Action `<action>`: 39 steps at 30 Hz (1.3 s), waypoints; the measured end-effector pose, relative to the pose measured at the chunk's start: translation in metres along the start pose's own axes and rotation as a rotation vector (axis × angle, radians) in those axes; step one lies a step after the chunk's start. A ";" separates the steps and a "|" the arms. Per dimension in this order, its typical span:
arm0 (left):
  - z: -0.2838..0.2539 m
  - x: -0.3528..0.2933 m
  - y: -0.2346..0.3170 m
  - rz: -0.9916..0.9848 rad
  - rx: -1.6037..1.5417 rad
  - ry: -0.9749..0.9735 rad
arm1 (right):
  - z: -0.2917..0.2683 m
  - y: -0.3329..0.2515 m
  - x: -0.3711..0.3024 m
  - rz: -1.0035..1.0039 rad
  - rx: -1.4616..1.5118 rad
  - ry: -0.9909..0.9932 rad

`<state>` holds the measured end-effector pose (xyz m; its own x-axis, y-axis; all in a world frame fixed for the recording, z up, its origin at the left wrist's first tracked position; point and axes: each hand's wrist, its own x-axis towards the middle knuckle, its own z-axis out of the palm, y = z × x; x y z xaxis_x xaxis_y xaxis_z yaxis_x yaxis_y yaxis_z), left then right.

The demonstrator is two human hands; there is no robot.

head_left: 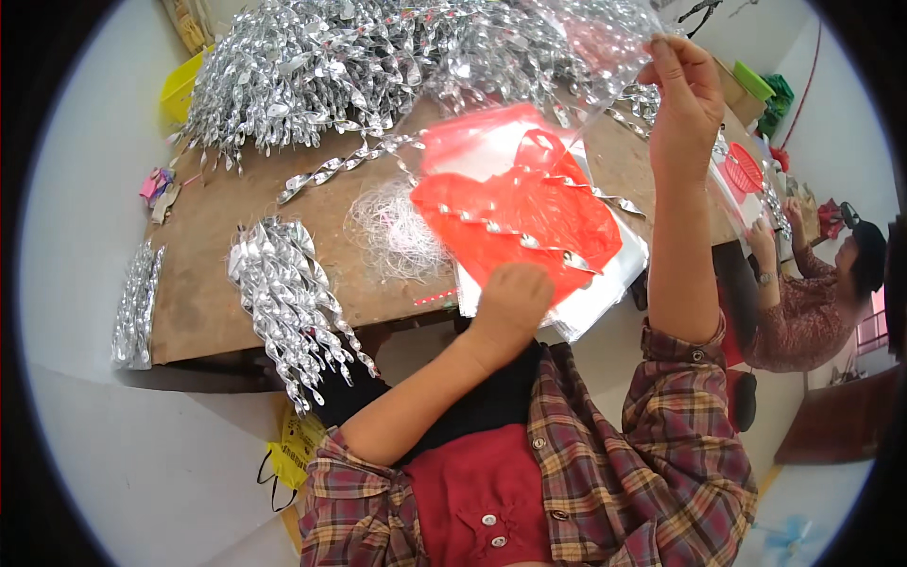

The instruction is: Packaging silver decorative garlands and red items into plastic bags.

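While the right hand (687, 106) is raised at the upper right of the frame, its thumb and fingers are clamped together on the edge of a sheet of clear plastic (605, 59). The plastic spreads leftward across the top centre, in front of part of a large pile of silver twists (302, 76).

Left hand (516, 300): centre of the frame, fingers curled inward, over the lower edge of a red plastic bag (557, 210). The fingertips are turned out of view, so I cannot tell whether they grip anything. The red bag lies crumpled at centre, on a stack of pale plastic sheets (605, 300); a silver strip (510, 232) runs slantwise across it.

Left of the bag, touching it, sits a tangle of white string (395, 236). Further left, a silver bundle (283, 293) hangs over the near edge of the brown table (203, 293). Another narrow silver bundle (139, 307) is at the far left, apparently wrapped; the lens bends that area.

Right side of the frame: a red basket (744, 168) and, below it, a seated co-worker (803, 317).
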<state>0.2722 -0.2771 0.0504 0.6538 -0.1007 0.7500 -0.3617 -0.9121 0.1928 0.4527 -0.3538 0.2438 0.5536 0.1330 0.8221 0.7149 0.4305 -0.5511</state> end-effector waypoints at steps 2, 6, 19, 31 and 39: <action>0.002 -0.004 0.017 -0.004 -0.031 -0.077 | 0.000 -0.004 0.005 -0.045 0.063 -0.008; -0.010 -0.015 0.031 0.005 -0.161 -0.263 | 0.013 -0.010 -0.010 0.026 -0.123 -0.030; -0.249 0.009 -0.034 -0.779 -0.518 0.529 | 0.095 -0.037 -0.050 -0.606 -0.332 -0.414; -0.272 -0.004 -0.032 -0.970 -0.884 0.038 | 0.153 -0.027 -0.089 -0.920 -0.307 -0.792; -0.288 0.013 -0.033 -0.905 -0.993 0.063 | 0.175 -0.071 -0.091 -1.056 -0.373 -0.821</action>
<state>0.1010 -0.1339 0.2356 0.8959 0.4223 0.1381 -0.1644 0.0263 0.9860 0.2766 -0.2400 0.2329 -0.6282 0.4344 0.6455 0.7759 0.4110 0.4786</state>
